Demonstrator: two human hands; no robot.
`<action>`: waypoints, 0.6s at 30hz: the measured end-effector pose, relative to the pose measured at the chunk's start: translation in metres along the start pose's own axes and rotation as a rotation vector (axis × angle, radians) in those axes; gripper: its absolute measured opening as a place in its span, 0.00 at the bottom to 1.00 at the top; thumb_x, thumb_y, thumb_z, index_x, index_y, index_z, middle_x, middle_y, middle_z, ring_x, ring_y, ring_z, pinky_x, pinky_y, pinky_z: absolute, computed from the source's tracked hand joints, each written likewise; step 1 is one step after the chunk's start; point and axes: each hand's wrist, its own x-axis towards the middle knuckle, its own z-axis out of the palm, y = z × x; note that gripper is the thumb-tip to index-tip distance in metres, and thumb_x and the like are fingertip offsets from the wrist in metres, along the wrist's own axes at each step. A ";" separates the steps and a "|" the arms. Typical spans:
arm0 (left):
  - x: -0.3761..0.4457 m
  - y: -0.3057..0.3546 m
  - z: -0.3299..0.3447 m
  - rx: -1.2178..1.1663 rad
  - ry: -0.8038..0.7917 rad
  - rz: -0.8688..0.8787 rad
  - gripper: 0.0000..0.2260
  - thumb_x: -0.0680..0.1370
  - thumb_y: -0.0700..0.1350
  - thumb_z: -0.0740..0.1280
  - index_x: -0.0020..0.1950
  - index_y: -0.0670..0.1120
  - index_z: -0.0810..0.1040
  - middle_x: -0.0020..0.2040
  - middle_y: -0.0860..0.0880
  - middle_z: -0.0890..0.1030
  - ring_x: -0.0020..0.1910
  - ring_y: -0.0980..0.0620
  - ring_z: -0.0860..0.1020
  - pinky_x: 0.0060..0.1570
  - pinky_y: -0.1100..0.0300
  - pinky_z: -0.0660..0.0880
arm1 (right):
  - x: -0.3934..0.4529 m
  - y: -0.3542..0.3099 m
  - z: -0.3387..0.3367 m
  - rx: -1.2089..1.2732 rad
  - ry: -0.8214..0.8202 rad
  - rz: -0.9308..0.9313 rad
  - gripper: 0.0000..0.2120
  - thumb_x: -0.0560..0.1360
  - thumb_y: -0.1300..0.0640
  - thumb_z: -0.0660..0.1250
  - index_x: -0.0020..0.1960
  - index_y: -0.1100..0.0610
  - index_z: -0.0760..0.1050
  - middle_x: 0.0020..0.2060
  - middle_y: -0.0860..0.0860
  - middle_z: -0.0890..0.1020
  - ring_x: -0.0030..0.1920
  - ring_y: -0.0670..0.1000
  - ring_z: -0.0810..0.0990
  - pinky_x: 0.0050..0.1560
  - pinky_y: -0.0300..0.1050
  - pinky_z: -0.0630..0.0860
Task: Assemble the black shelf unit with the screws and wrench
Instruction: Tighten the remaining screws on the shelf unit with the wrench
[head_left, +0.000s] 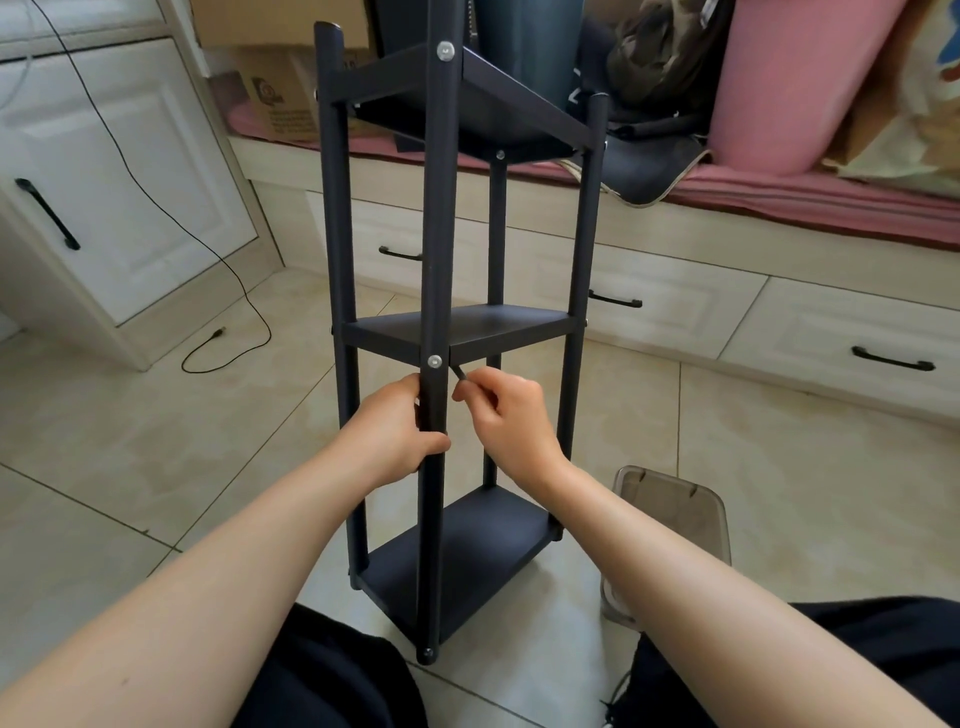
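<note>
Between the two forearms stands the shelf unit (457, 332), upright on a glossy beige tiled floor (156, 441), its round matt black posts joined by three flat rectangular black boards. The left hand (395, 431) wraps the nearest post (435, 260) just below the middle board, fingers curled round it and thumb across the front. Just right of it, the right hand (506, 415) pinches a thin dark wrench (460, 373) between fingertips; the wrench's tip points up and left towards a round silver screw (434, 361) seated in the post at the middle board's level, just above the left hand. Whether the tip touches the screw cannot be told. A second silver screw head (445, 50) shows far above both hands at the top board. Below and right of the right hand sits a translucent grey plastic bin (675, 509) with rounded corners. Far left of the left hand, a thin black cable (228, 343) trails over the tiles beside white panelled cabinets. Above, a cardboard box (280, 104) bears print too blurred to read.
</note>
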 end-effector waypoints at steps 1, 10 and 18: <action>0.000 0.000 0.001 -0.001 -0.005 0.000 0.24 0.77 0.41 0.73 0.70 0.49 0.70 0.59 0.47 0.81 0.57 0.45 0.81 0.58 0.47 0.80 | 0.000 0.000 0.001 0.003 0.016 -0.009 0.09 0.80 0.64 0.63 0.45 0.63 0.81 0.31 0.51 0.78 0.33 0.46 0.75 0.32 0.35 0.69; 0.003 -0.003 0.000 0.008 0.000 0.001 0.26 0.76 0.41 0.74 0.72 0.50 0.70 0.60 0.47 0.80 0.58 0.45 0.80 0.59 0.46 0.80 | 0.000 0.004 0.011 -0.019 0.127 -0.086 0.07 0.79 0.66 0.65 0.44 0.65 0.81 0.33 0.54 0.80 0.32 0.49 0.76 0.35 0.39 0.72; 0.004 -0.006 0.000 0.009 -0.013 0.019 0.24 0.76 0.40 0.74 0.70 0.51 0.71 0.56 0.49 0.82 0.56 0.47 0.81 0.59 0.46 0.79 | 0.004 0.014 0.025 -0.023 0.146 -0.109 0.08 0.79 0.66 0.64 0.44 0.65 0.80 0.33 0.54 0.80 0.33 0.48 0.76 0.37 0.36 0.74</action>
